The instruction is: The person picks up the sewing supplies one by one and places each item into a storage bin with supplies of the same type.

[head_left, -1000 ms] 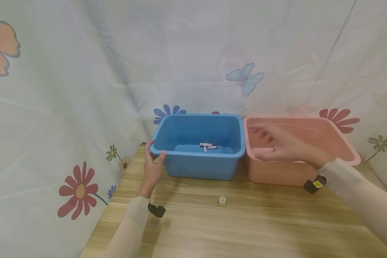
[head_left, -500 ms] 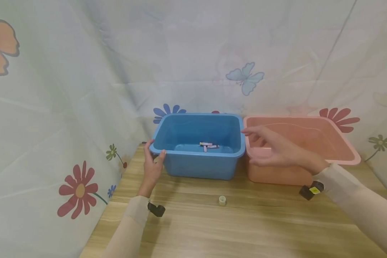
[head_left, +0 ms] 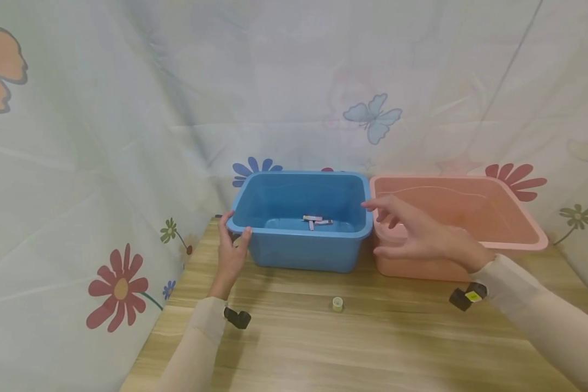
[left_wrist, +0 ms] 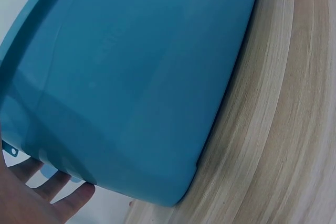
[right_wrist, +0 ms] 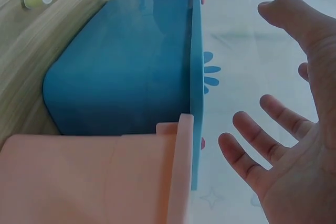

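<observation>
My left hand [head_left: 232,260] holds the front left corner of a blue plastic bin [head_left: 304,253], thumb at the front rim and fingers along the left side. In the left wrist view, those fingers [left_wrist: 73,203] lie against the bin's outer wall. Inside the blue bin are several small, thin pale pieces [head_left: 312,221] with dark ends; their kind is too small to tell. My right hand [head_left: 421,234] hovers above the near left part of a pink bin [head_left: 514,242], its index fingertip by the blue bin's right rim. The right wrist view shows spread fingers [right_wrist: 257,135] with nothing between them.
Both bins stand side by side on a wood-grain table [head_left: 294,348], against a patterned curtain [head_left: 284,81]. A small pale yellow-green, cup-like cylinder [head_left: 337,304] stands on the table in front of the bins.
My right hand has moved left and slightly nearer, from over the pink bin toward the blue bin's right rim. The left hand and both bins have stayed in place.
</observation>
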Demonstrator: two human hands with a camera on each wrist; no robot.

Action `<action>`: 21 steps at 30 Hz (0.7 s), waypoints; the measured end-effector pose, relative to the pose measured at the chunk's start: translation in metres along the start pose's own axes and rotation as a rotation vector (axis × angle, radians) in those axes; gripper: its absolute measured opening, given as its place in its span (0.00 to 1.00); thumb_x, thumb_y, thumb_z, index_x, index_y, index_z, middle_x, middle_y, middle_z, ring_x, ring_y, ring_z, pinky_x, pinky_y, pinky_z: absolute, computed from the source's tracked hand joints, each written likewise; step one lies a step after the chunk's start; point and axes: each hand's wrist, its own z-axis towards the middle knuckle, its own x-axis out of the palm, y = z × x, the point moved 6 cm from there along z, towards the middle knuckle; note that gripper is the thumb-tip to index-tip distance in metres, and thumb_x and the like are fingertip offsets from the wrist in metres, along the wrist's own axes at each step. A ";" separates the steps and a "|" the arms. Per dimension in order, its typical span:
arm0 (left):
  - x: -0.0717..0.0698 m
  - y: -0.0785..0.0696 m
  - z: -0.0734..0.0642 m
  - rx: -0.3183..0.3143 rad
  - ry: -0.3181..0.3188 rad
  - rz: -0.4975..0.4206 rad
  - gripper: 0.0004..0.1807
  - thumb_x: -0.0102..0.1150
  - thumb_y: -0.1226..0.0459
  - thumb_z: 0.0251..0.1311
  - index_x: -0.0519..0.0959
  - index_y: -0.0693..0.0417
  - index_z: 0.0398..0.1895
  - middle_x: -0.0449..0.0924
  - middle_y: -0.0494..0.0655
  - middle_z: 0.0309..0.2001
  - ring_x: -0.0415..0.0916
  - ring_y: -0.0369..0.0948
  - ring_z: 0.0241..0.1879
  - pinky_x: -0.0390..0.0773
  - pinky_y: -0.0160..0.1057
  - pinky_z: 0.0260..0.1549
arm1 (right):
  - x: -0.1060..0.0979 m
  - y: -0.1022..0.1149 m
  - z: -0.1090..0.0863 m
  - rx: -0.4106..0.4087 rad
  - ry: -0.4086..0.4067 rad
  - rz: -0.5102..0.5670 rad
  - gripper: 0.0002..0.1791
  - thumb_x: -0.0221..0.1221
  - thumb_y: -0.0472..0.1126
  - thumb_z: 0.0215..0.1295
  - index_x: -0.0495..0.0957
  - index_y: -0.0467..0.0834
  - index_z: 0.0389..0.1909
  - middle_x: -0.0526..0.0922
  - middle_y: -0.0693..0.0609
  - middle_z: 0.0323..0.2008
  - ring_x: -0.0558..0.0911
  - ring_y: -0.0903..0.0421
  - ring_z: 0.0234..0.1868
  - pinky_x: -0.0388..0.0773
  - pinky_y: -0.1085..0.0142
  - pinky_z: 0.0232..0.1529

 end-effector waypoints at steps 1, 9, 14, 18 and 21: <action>0.000 0.000 0.000 -0.002 0.002 0.001 0.36 0.57 0.50 0.73 0.52 0.35 0.78 0.60 0.56 0.75 0.67 0.58 0.66 0.72 0.64 0.59 | 0.001 0.001 0.000 0.000 0.000 0.001 0.49 0.79 0.46 0.52 0.64 0.54 0.74 0.73 0.58 0.65 0.78 0.50 0.53 0.82 0.52 0.47; 0.001 -0.001 0.001 -0.001 0.004 -0.012 0.39 0.57 0.54 0.73 0.49 0.41 0.80 0.57 0.59 0.77 0.66 0.61 0.68 0.71 0.65 0.59 | 0.011 0.006 -0.004 0.011 -0.012 0.041 0.49 0.78 0.47 0.53 0.64 0.55 0.74 0.72 0.60 0.67 0.77 0.52 0.55 0.81 0.53 0.49; 0.001 -0.002 0.001 0.005 0.000 -0.005 0.38 0.57 0.53 0.73 0.50 0.40 0.80 0.57 0.56 0.77 0.66 0.60 0.68 0.71 0.66 0.59 | 0.017 0.007 -0.005 0.026 -0.013 0.051 0.49 0.78 0.46 0.53 0.64 0.54 0.74 0.72 0.61 0.65 0.77 0.55 0.55 0.82 0.52 0.50; 0.001 -0.001 0.001 0.005 -0.004 0.001 0.37 0.57 0.50 0.73 0.52 0.37 0.79 0.58 0.55 0.76 0.67 0.58 0.67 0.72 0.65 0.59 | 0.025 0.006 -0.008 0.033 -0.011 0.054 0.48 0.78 0.46 0.54 0.64 0.58 0.74 0.72 0.61 0.64 0.78 0.53 0.55 0.82 0.51 0.51; 0.001 -0.001 0.001 0.010 -0.010 0.003 0.37 0.57 0.49 0.72 0.52 0.37 0.78 0.59 0.55 0.76 0.67 0.58 0.67 0.72 0.65 0.58 | 0.030 0.005 -0.010 0.030 -0.007 0.056 0.47 0.77 0.48 0.55 0.63 0.60 0.74 0.73 0.60 0.64 0.77 0.54 0.55 0.81 0.51 0.52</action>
